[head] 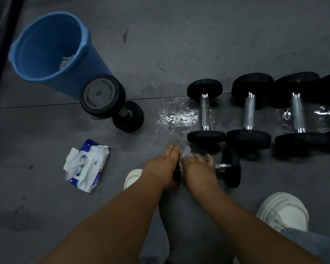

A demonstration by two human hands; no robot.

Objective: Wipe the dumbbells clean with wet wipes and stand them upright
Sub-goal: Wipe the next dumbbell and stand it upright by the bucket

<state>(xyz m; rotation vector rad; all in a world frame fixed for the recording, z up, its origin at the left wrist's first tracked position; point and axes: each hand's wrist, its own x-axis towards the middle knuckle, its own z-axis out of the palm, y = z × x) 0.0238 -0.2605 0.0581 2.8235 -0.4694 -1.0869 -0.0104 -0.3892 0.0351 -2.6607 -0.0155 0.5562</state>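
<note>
A small black dumbbell lies on its side on the grey floor in front of me. My left hand grips its left weight plate. My right hand holds a white wet wipe against the handle and the plate's inner side. One dumbbell stands upright next to the blue bucket. Several more dumbbells lie in a row on a wet patch of floor to the right. An open pack of wet wipes lies on the floor to my left.
A blue bucket with used wipes inside stands at the upper left. My white shoes are planted on either side of my arms. A dark wall edge runs along the far left.
</note>
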